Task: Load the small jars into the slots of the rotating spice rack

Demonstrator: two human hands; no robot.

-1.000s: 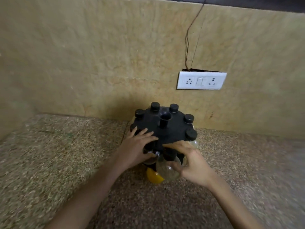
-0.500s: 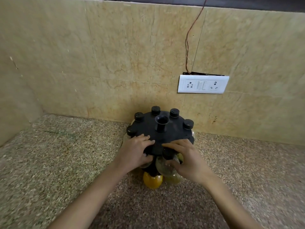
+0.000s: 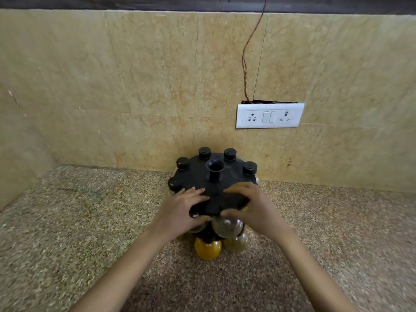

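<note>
The black rotating spice rack (image 3: 225, 188) stands on the counter against the wall, with a central handle post (image 3: 215, 174). Several black-capped jars (image 3: 250, 168) sit in slots around its far rim. My left hand (image 3: 184, 208) grips the front left rim of the top disc. My right hand (image 3: 254, 206) lies over the front right rim, its thumb pressing the neck of a clear round jar (image 3: 227, 226) that hangs just under the front edge. Lower down sit a yellow-filled jar (image 3: 207, 247) and a pale jar (image 3: 238, 242).
The rack stands on a speckled granite counter (image 3: 90, 221) in front of a beige tiled wall (image 3: 157, 86). A white socket and switch panel (image 3: 269, 115) is on the wall above right, with a thin wire (image 3: 246, 64) running up from it.
The clear jar in my right hand has gone up from in front of the rack to under the front rim. Both hands have closed in over the disc's front edge.
</note>
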